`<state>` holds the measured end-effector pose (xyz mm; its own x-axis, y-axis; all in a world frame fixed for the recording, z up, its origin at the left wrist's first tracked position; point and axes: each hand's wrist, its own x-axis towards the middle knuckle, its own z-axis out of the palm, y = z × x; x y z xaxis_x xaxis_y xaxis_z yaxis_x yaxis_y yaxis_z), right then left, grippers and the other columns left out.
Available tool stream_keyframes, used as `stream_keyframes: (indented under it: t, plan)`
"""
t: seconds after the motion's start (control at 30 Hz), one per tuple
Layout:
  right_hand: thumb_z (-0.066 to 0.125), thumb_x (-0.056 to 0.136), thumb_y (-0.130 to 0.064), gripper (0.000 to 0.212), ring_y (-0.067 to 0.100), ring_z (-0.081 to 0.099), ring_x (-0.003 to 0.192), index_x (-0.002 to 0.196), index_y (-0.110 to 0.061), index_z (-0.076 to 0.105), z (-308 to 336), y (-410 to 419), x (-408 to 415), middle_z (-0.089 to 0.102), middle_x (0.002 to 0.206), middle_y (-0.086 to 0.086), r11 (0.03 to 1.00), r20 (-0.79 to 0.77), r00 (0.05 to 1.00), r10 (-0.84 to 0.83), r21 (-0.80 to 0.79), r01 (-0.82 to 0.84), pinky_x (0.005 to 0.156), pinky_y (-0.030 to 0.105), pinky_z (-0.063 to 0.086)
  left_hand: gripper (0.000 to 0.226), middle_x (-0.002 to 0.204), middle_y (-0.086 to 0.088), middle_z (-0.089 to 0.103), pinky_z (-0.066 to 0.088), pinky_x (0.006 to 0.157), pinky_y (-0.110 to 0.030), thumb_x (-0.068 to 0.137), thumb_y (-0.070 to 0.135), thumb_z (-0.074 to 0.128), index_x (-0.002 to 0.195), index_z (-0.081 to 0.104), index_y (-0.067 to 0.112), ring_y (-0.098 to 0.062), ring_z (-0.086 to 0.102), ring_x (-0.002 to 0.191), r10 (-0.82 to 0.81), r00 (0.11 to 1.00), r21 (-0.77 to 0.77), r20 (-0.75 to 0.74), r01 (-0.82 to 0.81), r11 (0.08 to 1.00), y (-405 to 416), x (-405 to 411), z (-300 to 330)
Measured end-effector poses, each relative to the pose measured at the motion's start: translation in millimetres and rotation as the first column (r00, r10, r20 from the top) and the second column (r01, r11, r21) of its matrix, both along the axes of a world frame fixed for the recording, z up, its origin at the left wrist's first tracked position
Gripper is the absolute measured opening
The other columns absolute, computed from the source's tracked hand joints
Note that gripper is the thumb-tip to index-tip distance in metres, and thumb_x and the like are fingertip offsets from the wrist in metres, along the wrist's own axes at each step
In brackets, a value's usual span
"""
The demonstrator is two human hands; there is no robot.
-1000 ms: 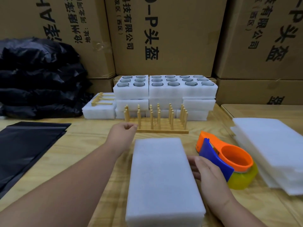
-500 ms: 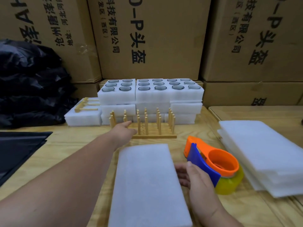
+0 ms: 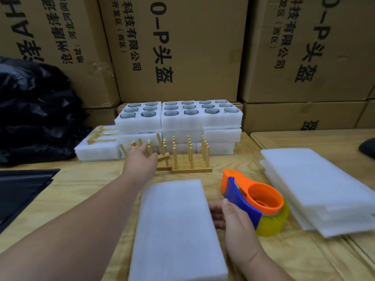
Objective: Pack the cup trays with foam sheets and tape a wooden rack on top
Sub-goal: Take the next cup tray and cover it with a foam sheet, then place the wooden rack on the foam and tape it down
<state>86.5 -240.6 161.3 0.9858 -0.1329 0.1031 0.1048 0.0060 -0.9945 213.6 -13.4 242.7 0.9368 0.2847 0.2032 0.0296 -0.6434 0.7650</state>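
A foam-covered tray pack lies lengthwise on the wooden table in front of me. My right hand rests against its right side with straight fingers. My left hand reaches past the pack and grips a wooden peg rack, which is tilted with one end off the table. A second wooden rack stands flat just to its right. Behind them are stacked foam trays with glass cups. An orange and blue tape dispenser with a yellowish roll sits beside my right hand.
A pile of loose foam sheets lies at the right. A foam block with wooden sticks sits at the back left. Black bags and flat black sheets fill the left side. Cardboard boxes wall off the back.
My left hand has reached forward to the racks and taken hold of the left one, which is now tilted up. My right hand stays against the pack.
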Motion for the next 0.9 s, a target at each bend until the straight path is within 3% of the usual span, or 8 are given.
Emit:
stream_keyframes:
  t: [0.13,0.23,0.27,0.33,0.43,0.6,0.77,0.9]
  plan:
    - [0.035,0.11,-0.02,0.047,0.019,0.074,0.086,0.093,-0.005,0.076,1,2,-1,0.08,0.089,0.005,1.0,-0.001,1.0,-0.003,0.013,0.003,0.071,0.023,0.057,0.042,0.141,-0.001,0.059,0.045,0.109,-0.049,0.1,0.034,0.058,0.141,0.059,0.028,-0.026,0.049,0.135,0.103,0.98,0.017,0.169,-0.107,0.994,3,-16,20]
    - [0.036,0.111,-0.02,0.047,0.019,0.074,0.085,0.092,-0.004,0.075,3,3,-2,0.079,0.087,0.006,1.0,-0.013,1.0,0.0,0.031,0.0,0.067,0.02,0.056,0.017,0.118,0.012,0.067,0.049,0.101,-0.045,0.098,0.037,0.062,0.115,0.067,0.036,-0.017,0.058,0.118,0.136,0.946,-0.047,0.295,-0.128,0.991,1,-32,37]
    - [0.036,0.111,-0.021,0.047,0.018,0.074,0.084,0.092,-0.005,0.075,3,3,-3,0.079,0.087,0.005,1.0,-0.018,1.0,0.001,0.028,-0.001,0.068,0.02,0.055,0.005,0.107,0.015,0.068,0.052,0.092,-0.038,0.098,0.035,0.063,0.102,0.066,0.037,-0.013,0.062,0.108,0.13,0.938,-0.097,0.323,-0.104,0.99,0,-37,43]
    - [0.036,0.111,-0.023,0.047,0.017,0.075,0.083,0.092,-0.006,0.075,4,3,-4,0.08,0.086,0.004,1.0,-0.027,1.0,0.0,0.018,0.0,0.067,0.02,0.055,0.011,0.091,0.014,0.068,0.051,0.067,-0.027,0.098,0.03,0.063,0.089,0.065,0.035,-0.009,0.066,0.083,0.087,0.937,-0.171,0.338,-0.029,0.985,-4,-46,51]
    - [0.036,0.111,-0.024,0.048,0.016,0.074,0.082,0.09,-0.007,0.075,7,2,-5,0.079,0.084,0.003,1.0,-0.028,1.0,-0.012,0.006,0.012,0.065,0.018,0.055,0.019,0.077,0.013,0.07,0.044,0.047,-0.019,0.097,0.019,0.062,0.084,0.068,0.032,-0.009,0.061,0.058,-0.089,0.943,-0.101,0.319,0.127,0.987,-8,-64,58]
    - [0.038,0.111,-0.022,0.046,0.026,0.074,0.087,0.092,0.0,0.073,9,3,-5,0.078,0.086,0.011,0.999,-0.041,0.998,-0.04,0.02,0.041,0.071,0.028,0.057,0.03,0.084,0.029,0.07,0.047,0.056,-0.014,0.094,0.02,0.07,0.097,0.058,0.047,0.002,0.066,0.071,-0.409,0.907,0.159,0.101,0.391,0.906,-13,-101,53]
    - [0.038,0.111,-0.023,0.047,0.025,0.074,0.085,0.092,0.0,0.074,11,3,-8,0.078,0.085,0.011,0.999,-0.039,0.999,-0.032,0.018,0.033,0.065,0.021,0.056,0.024,0.095,0.027,0.071,0.055,0.085,-0.028,0.095,0.032,0.071,0.112,0.069,0.047,0.002,0.066,0.092,-0.471,0.869,0.372,-0.154,0.492,0.787,-24,-118,45]
    - [0.037,0.111,-0.024,0.047,0.016,0.074,0.078,0.09,-0.004,0.075,13,3,-10,0.079,0.081,0.005,1.0,-0.035,0.999,-0.022,0.0,0.022,0.06,0.014,0.053,0.025,0.097,0.03,0.064,0.043,0.073,-0.014,0.098,0.037,0.064,0.121,0.07,0.043,0.009,0.055,0.083,-0.483,0.852,0.512,-0.203,0.513,0.689,-29,-123,31]
